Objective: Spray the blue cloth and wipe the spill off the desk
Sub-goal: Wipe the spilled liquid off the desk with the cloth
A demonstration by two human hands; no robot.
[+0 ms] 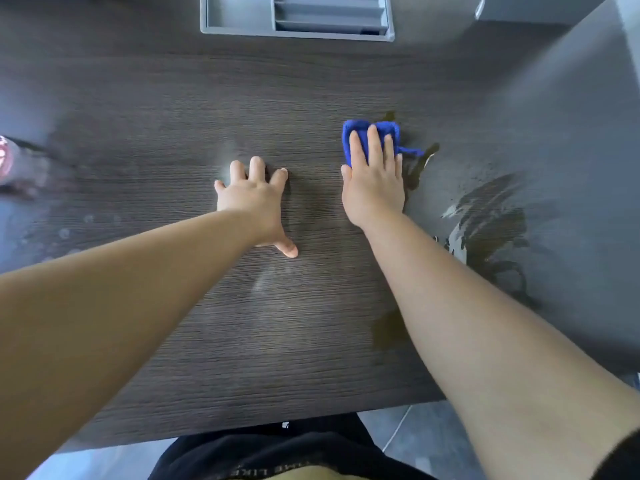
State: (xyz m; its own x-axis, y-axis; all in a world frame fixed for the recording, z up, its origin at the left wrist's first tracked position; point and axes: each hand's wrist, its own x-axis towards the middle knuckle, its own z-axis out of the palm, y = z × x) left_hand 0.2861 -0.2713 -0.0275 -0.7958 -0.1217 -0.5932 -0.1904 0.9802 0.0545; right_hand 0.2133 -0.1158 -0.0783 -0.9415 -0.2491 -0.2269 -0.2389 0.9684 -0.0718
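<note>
Right hand (374, 183) on bunched blue cloth (358, 125)

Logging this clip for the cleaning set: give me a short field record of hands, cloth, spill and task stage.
left hand: flat on the desk, fingers spread, holds nothing
right hand: straight fingers press the blue cloth onto the desk
spill: brown smears on the desk's right side, much unwiped
blue cloth: bunched, at the spill's far end
tray: grey, at the desk's far edge
stage: wiping, spill remains

Dark wood-grain tabletop (173, 116), grey organiser tray (239, 15) at its far edge; nearer than the tray, a blue cloth (363, 129) touches a brown spill (491, 230).
</note>
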